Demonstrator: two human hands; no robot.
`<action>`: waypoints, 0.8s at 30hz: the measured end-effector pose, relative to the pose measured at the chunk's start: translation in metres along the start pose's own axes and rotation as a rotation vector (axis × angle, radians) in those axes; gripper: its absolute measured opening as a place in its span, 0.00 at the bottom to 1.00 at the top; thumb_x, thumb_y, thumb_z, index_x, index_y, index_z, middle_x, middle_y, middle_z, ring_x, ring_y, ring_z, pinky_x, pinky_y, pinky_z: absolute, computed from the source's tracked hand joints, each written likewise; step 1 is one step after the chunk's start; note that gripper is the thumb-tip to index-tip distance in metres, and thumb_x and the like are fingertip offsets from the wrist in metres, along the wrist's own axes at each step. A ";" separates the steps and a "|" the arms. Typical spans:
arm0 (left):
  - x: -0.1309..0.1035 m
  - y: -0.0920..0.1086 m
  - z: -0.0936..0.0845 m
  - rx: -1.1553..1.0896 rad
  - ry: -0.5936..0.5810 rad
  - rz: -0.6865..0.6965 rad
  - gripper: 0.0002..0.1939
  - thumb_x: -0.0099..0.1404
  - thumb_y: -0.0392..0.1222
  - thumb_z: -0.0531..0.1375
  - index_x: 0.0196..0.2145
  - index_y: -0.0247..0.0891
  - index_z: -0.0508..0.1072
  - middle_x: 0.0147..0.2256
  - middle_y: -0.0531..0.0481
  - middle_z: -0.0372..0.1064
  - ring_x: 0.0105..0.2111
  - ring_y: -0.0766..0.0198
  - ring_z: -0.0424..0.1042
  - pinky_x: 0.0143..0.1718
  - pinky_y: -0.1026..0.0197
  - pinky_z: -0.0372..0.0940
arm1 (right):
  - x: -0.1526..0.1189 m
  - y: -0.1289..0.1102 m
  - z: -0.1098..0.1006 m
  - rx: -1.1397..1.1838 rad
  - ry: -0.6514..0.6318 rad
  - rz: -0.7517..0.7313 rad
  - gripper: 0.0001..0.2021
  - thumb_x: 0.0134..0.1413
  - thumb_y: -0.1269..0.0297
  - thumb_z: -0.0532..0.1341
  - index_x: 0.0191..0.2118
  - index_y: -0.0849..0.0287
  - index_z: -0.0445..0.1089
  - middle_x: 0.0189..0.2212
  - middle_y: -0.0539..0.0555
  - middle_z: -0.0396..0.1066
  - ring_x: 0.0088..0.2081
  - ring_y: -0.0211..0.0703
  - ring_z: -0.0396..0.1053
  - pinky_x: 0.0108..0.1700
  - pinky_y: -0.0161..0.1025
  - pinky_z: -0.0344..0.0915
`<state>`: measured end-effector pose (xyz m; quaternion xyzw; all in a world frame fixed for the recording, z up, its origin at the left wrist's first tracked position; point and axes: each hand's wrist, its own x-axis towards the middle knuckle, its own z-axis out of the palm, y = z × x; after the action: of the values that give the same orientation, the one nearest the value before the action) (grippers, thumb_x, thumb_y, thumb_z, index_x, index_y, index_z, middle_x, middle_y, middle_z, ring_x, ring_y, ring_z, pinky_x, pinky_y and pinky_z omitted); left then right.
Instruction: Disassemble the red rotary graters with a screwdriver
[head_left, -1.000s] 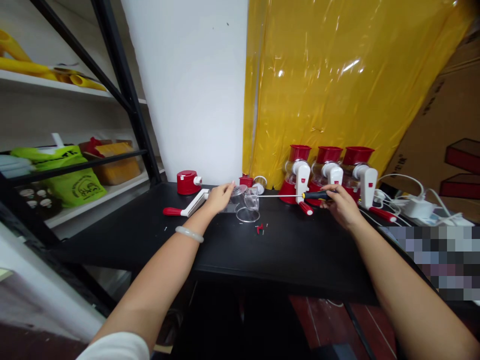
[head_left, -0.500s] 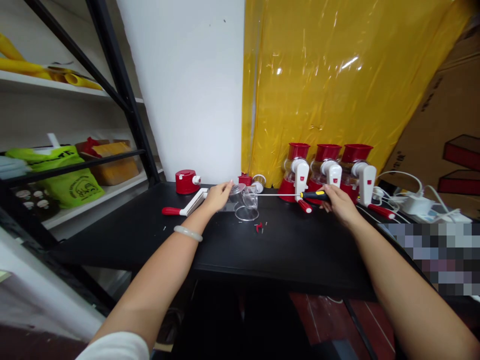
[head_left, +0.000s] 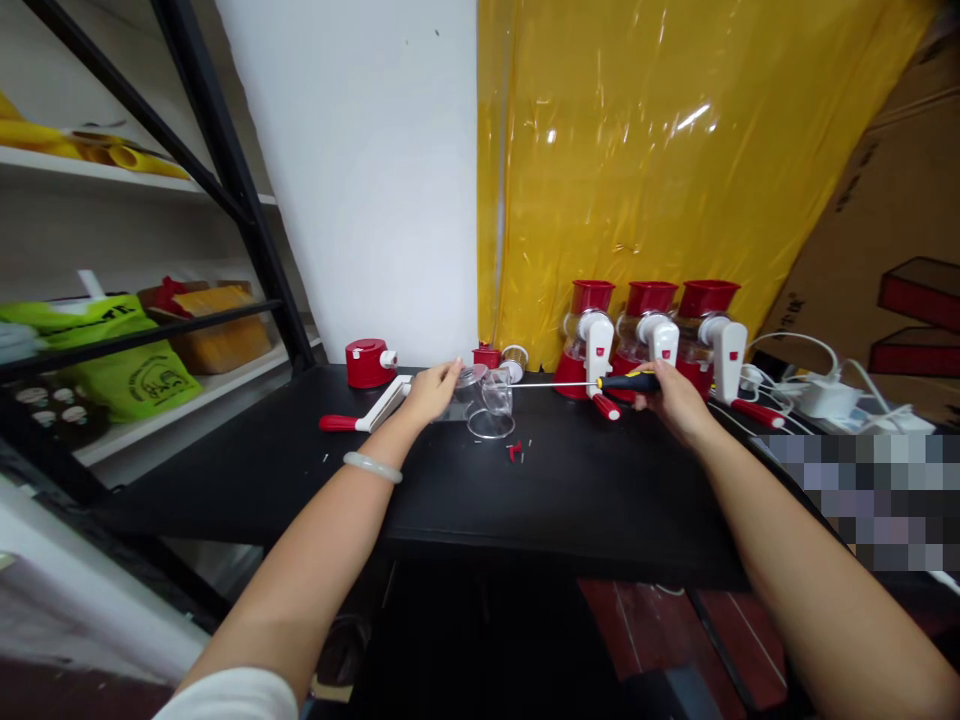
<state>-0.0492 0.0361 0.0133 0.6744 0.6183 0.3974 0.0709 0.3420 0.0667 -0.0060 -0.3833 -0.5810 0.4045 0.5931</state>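
Note:
My left hand [head_left: 433, 392] is closed against the left side of a clear plastic grinder body [head_left: 491, 408], which stands on the black table. Its fingers are partly hidden behind the wrist and the clear part. In my right hand [head_left: 670, 396] is a screwdriver [head_left: 626, 382] with a black and yellow handle, held level. The long shaft points left, its tip at the right side of the clear body. Small screws and a little red piece [head_left: 514, 452] lie in front of the body. A white crank with a red handle [head_left: 339, 423] rests beside my left wrist.
A red round base [head_left: 366, 363] stands at the back left. Behind the clear body sit a red part [head_left: 486, 356] and a drum [head_left: 515, 360]. Three assembled red and white grinders [head_left: 651, 340] line the back right, beside white cables and a power strip [head_left: 834, 400]. Shelves rise at left.
The whole view has shifted slightly. The screwdriver handle has turned a little in my right hand, showing more black, while its tip stays at the clear body. My left hand keeps its place.

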 end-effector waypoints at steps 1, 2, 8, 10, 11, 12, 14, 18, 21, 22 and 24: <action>0.000 0.000 0.000 0.005 0.002 0.001 0.31 0.71 0.59 0.44 0.47 0.37 0.79 0.43 0.44 0.79 0.48 0.52 0.75 0.51 0.56 0.65 | 0.001 0.002 0.000 -0.058 0.015 -0.016 0.19 0.55 0.41 0.60 0.31 0.53 0.70 0.14 0.46 0.60 0.18 0.39 0.61 0.28 0.43 0.68; 0.000 0.000 0.000 0.009 0.002 0.001 0.31 0.71 0.59 0.44 0.47 0.37 0.79 0.43 0.44 0.79 0.48 0.52 0.75 0.51 0.56 0.65 | 0.002 0.004 -0.001 -0.093 0.020 -0.024 0.18 0.55 0.43 0.60 0.30 0.53 0.70 0.13 0.45 0.58 0.17 0.38 0.59 0.28 0.42 0.69; 0.002 -0.003 0.001 0.009 -0.001 0.011 0.31 0.71 0.60 0.43 0.46 0.37 0.79 0.43 0.43 0.79 0.47 0.52 0.75 0.51 0.56 0.65 | -0.006 -0.008 0.001 0.074 -0.024 -0.007 0.13 0.40 0.63 0.67 0.37 0.51 0.73 0.33 0.49 0.74 0.30 0.41 0.71 0.30 0.38 0.70; 0.002 -0.003 0.002 0.008 0.000 0.009 0.31 0.71 0.60 0.44 0.46 0.37 0.79 0.42 0.44 0.79 0.46 0.53 0.75 0.50 0.56 0.65 | -0.008 -0.012 0.001 0.139 -0.084 -0.032 0.17 0.37 0.67 0.67 0.39 0.50 0.73 0.36 0.50 0.74 0.36 0.44 0.74 0.34 0.39 0.71; 0.002 -0.003 0.002 0.008 -0.001 0.006 0.31 0.71 0.60 0.44 0.46 0.37 0.79 0.42 0.44 0.79 0.46 0.53 0.75 0.50 0.56 0.65 | -0.008 -0.013 0.001 0.162 -0.104 -0.035 0.17 0.37 0.66 0.67 0.39 0.50 0.73 0.37 0.50 0.74 0.38 0.46 0.74 0.35 0.40 0.72; 0.002 -0.003 0.002 0.009 0.000 0.002 0.31 0.71 0.60 0.44 0.46 0.37 0.79 0.42 0.44 0.79 0.46 0.53 0.75 0.50 0.57 0.66 | -0.008 -0.012 0.001 0.175 -0.107 -0.031 0.16 0.39 0.64 0.67 0.39 0.50 0.73 0.37 0.51 0.74 0.39 0.46 0.74 0.35 0.41 0.72; 0.002 -0.003 0.002 0.015 0.003 0.002 0.31 0.71 0.60 0.43 0.46 0.37 0.79 0.41 0.44 0.79 0.47 0.52 0.75 0.50 0.56 0.65 | -0.004 -0.009 0.001 0.149 -0.066 0.001 0.12 0.45 0.55 0.66 0.37 0.51 0.73 0.35 0.52 0.74 0.35 0.47 0.74 0.33 0.42 0.71; 0.003 -0.004 0.004 0.039 0.011 0.008 0.33 0.71 0.61 0.43 0.44 0.37 0.79 0.41 0.42 0.79 0.48 0.51 0.75 0.50 0.55 0.65 | 0.002 0.002 -0.001 -0.119 0.055 0.014 0.20 0.54 0.41 0.59 0.33 0.53 0.72 0.20 0.50 0.68 0.21 0.42 0.67 0.27 0.43 0.68; 0.004 -0.005 0.004 0.050 0.011 0.000 0.33 0.70 0.62 0.43 0.43 0.36 0.80 0.41 0.41 0.79 0.48 0.50 0.75 0.50 0.55 0.65 | 0.001 0.003 0.000 -0.164 0.055 -0.008 0.16 0.52 0.44 0.63 0.33 0.53 0.71 0.17 0.47 0.64 0.18 0.38 0.61 0.24 0.40 0.66; 0.004 -0.005 0.005 0.052 0.011 -0.004 0.33 0.70 0.62 0.43 0.42 0.36 0.80 0.41 0.41 0.79 0.48 0.50 0.75 0.50 0.55 0.65 | 0.000 0.002 0.000 -0.110 0.052 -0.001 0.14 0.50 0.48 0.65 0.34 0.53 0.71 0.19 0.46 0.65 0.19 0.37 0.62 0.24 0.39 0.66; 0.004 -0.006 0.005 0.050 0.010 -0.008 0.33 0.70 0.63 0.43 0.42 0.37 0.80 0.41 0.42 0.79 0.47 0.50 0.75 0.49 0.55 0.65 | -0.002 -0.002 0.000 0.039 0.029 0.014 0.11 0.45 0.56 0.67 0.35 0.51 0.70 0.26 0.47 0.69 0.22 0.37 0.66 0.27 0.39 0.68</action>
<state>-0.0510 0.0427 0.0083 0.6714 0.6312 0.3847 0.0525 0.3419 0.0639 -0.0049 -0.3817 -0.5616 0.4143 0.6061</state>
